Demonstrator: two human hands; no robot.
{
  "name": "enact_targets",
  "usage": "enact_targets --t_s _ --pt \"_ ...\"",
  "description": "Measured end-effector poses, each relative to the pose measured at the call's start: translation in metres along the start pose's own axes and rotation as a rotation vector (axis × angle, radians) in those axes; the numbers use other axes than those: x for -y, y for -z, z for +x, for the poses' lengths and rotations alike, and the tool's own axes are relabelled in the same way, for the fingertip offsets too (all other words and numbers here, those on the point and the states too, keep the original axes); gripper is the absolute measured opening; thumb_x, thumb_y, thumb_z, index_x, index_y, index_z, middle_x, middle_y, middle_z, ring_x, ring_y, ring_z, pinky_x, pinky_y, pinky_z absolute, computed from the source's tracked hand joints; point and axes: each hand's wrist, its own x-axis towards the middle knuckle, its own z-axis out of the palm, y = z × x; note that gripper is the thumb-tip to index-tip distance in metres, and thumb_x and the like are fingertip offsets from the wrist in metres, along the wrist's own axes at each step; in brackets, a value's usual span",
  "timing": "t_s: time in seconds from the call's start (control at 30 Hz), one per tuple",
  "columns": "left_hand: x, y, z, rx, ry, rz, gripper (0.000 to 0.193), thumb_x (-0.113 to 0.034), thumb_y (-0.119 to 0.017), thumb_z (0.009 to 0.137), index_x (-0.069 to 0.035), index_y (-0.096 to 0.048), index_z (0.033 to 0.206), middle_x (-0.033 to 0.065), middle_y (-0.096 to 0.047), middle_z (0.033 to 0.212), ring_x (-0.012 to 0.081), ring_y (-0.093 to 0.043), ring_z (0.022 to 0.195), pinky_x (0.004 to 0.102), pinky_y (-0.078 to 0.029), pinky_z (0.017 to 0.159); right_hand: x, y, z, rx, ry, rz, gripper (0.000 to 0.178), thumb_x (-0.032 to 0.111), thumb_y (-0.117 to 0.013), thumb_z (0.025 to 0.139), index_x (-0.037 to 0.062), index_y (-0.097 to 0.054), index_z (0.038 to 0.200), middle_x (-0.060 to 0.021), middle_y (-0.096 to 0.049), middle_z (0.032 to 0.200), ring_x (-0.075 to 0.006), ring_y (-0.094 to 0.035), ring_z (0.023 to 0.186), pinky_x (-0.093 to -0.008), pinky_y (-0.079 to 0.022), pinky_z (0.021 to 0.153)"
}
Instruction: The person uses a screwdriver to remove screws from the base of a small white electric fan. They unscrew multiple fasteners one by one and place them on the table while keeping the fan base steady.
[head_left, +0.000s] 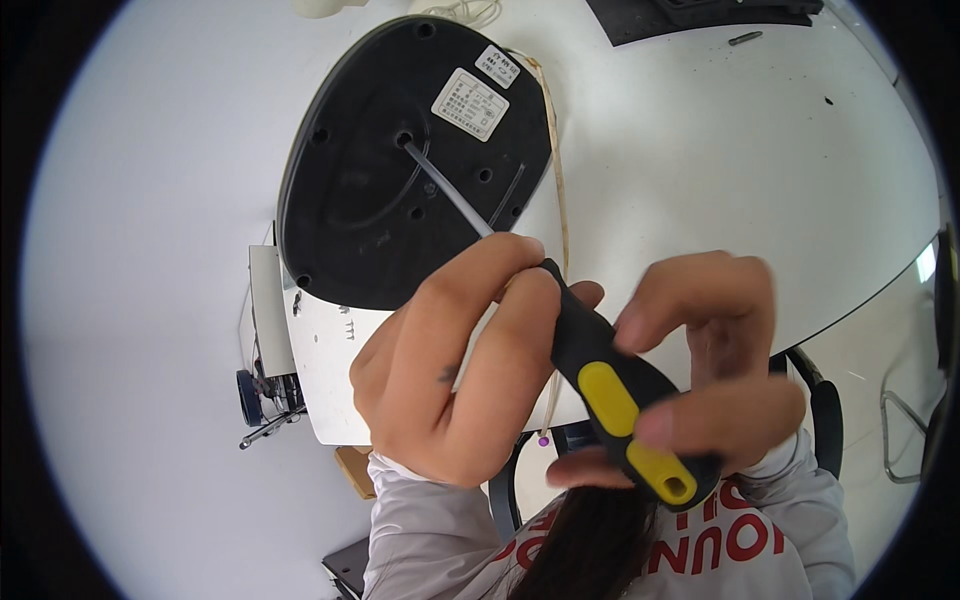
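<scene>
A screwdriver (607, 400) with a black and yellow handle slants across the view. Its long metal shaft runs up to a recessed hole in a black, rounded base (350, 215) lying underside up on the white table, with white labels on it. How the tip sits inside the hole is hidden. My left hand (455, 370) pinches the screwdriver where the shaft meets the handle. Around the handle, my right hand (725, 350) has curled fingers, slightly blurred, with fingertips against the grip.
A pale cord (558, 170) runs along the base's right side. Several small screws (349, 328) lie on the white table (700, 170) below the base. At the far right are a black mat (690, 20) and a small dark bit (745, 39). A chair (825, 410) stands beyond the table edge.
</scene>
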Motion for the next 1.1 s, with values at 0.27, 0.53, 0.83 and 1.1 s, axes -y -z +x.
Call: enact_targets --t_s 0.27,0.53,0.83,1.1 --pt "0.018 0.013 0.004 -0.084 0.114 -0.043 0.036 0.003 -0.078 0.057 -0.003 -0.062 0.088 0.0141 -0.063 0.089 0.0224 -0.062 0.077 0.0289 -0.051 0.063 -0.003 0.000 -0.001 -0.032 0.007 0.063 0.043 0.002 -0.073 0.074 0.0203 -0.046 0.102 -0.0133 -0.054 0.117 -0.0368 -0.051 0.115 -0.0439 -0.049 0.094" --pt "0.090 -0.001 0.006 -0.029 0.200 0.340 0.061 -0.007 -0.079 0.060 -0.020 -0.060 0.116 0.0052 -0.054 0.124 0.0273 -0.052 0.111 0.0391 -0.041 0.091 -0.016 -0.007 -0.002 0.056 0.006 0.172 0.047 -0.005 -0.075 0.069 0.0184 -0.050 0.102 -0.0094 -0.058 0.115 -0.0415 -0.045 0.122 -0.0513 -0.048 0.094" --pt "0.094 -0.015 0.003 -0.078 0.261 0.423 0.054 -0.012 -0.080 0.061 -0.026 -0.063 0.110 0.0020 -0.055 0.124 0.0234 -0.055 0.106 0.0364 -0.041 0.088 -0.017 -0.008 -0.004 0.052 0.025 0.137 0.042 -0.011 -0.073 0.066 0.0155 -0.053 0.093 -0.0067 -0.062 0.106 -0.0424 -0.049 0.117 -0.0486 -0.051 0.091" --pt "0.093 -0.016 0.004 -0.080 0.270 0.428 0.051 -0.011 -0.080 0.061 -0.024 -0.063 0.107 0.0024 -0.055 0.123 0.0241 -0.055 0.105 0.0372 -0.040 0.089 -0.015 -0.009 -0.003 0.030 0.034 0.092 0.039 -0.009 -0.073 0.068 0.0144 -0.052 0.092 -0.0058 -0.063 0.104 -0.0419 -0.052 0.114 -0.0470 -0.053 0.087"
